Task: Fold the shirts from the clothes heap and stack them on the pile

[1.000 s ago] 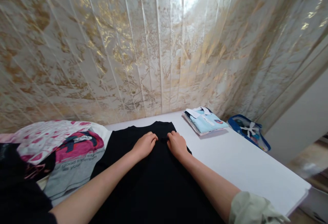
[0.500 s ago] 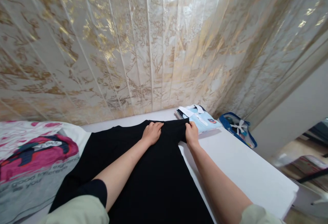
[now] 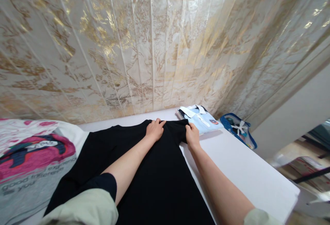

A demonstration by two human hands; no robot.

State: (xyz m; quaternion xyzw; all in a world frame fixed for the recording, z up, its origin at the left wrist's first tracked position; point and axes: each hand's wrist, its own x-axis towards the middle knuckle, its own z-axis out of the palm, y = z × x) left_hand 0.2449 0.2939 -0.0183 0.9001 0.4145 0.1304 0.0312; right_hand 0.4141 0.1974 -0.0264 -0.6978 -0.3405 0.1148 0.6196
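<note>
A black T-shirt [image 3: 160, 183] lies spread over the white table, its shoulder side toward the curtain. On its upper part near the shoulder rests my left hand [image 3: 155, 130], palm down, with the index finger stretched to the right. The fingertips of that hand press on the cloth, and its thumb is hidden. My right hand [image 3: 192, 135] pinches the end of the short sleeve at the right, thumb on top. Between the two hands the sleeve cloth shows a few folds.
Beyond my right hand lies a stack of folded clothes with a light blue collared shirt [image 3: 202, 119] on top. A blue-edged clear bag [image 3: 238, 128] sits behind the white table [image 3: 247, 170]. A printed white-grey garment [image 3: 38, 156] lies left. A patterned curtain [image 3: 152, 46] hangs behind.
My left hand has shifted slightly to the right and away from me, its fingers less flat. The right hand keeps its hold on the sleeve, which is more creased near the shoulder.
</note>
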